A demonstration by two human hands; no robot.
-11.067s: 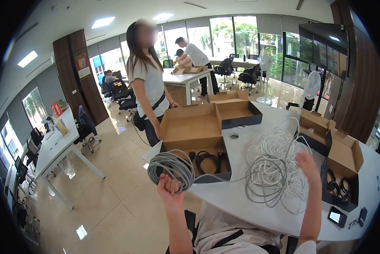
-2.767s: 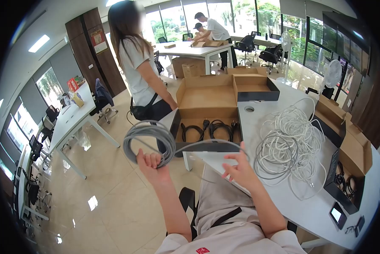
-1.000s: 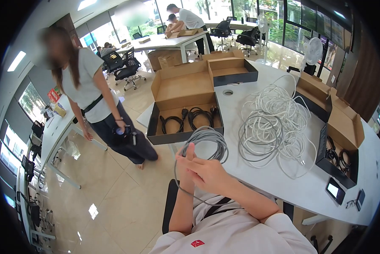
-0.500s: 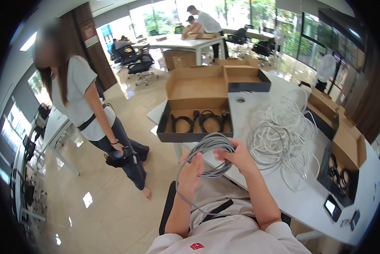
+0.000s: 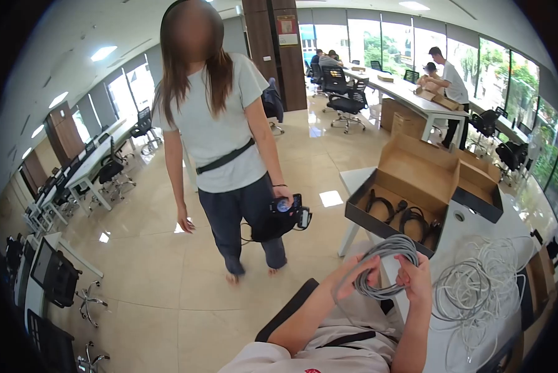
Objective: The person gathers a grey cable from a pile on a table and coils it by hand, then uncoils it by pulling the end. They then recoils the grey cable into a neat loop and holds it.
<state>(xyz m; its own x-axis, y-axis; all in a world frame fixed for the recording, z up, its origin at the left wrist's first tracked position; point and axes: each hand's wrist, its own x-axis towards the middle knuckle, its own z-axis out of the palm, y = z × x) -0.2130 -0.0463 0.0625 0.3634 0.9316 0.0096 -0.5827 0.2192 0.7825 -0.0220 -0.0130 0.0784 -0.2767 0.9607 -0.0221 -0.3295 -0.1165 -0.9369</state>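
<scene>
A coil of grey cable (image 5: 391,244) is held up between my two hands, over my lap at the table's edge. My left hand (image 5: 365,276) grips the coil's left side, fingers curled round the strands. On the right side my right hand (image 5: 416,278) closes on the same coil, thumb pressed against it. One loose length hangs down past my left wrist. Just beyond the coil stands an open cardboard box (image 5: 384,231), with black cables (image 5: 412,224) lying inside. To the right, a tangled heap of white and grey cables (image 5: 478,280) spreads over the white table (image 5: 512,227).
Close by on the left stands a person (image 5: 220,137) holding a black device with straps (image 5: 285,217). Another open box (image 5: 481,199) sits behind the first. Farther back, people work at a long table (image 5: 409,102). Office chairs (image 5: 55,273) line the left side.
My view has swung left, so the table, boxes and cables appear farther right. The standing person now faces me more squarely. Both hands keep hold of the coil.
</scene>
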